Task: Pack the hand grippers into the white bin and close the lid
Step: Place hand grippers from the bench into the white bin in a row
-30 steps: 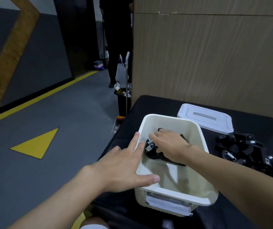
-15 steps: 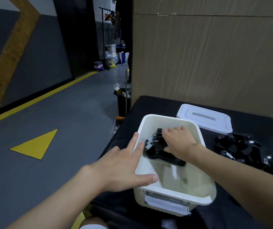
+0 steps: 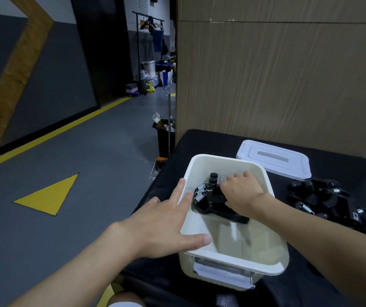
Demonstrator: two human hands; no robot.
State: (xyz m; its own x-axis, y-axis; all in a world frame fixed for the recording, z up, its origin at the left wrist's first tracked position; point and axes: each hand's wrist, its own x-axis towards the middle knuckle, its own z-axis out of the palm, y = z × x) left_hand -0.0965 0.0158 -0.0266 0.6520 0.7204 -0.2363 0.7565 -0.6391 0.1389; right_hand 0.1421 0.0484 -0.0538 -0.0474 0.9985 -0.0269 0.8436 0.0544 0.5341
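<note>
- The left hand, fingers spread flat, presses on the left rim of the white rectangular plastic bin.
- The right hand curls round a black steel-sprung hand gripper lying diagonally inside the bin.
- The pile of black hand grippers lies right of the bin, nearer the right hand.

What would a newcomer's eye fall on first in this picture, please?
The open white bin in the middle, with the right hand inside gripping a black hand gripper and the left hand flat against its left rim. Next, the lid lying behind it to the right, and the pile of hand grippers on the right of the black table.
</note>
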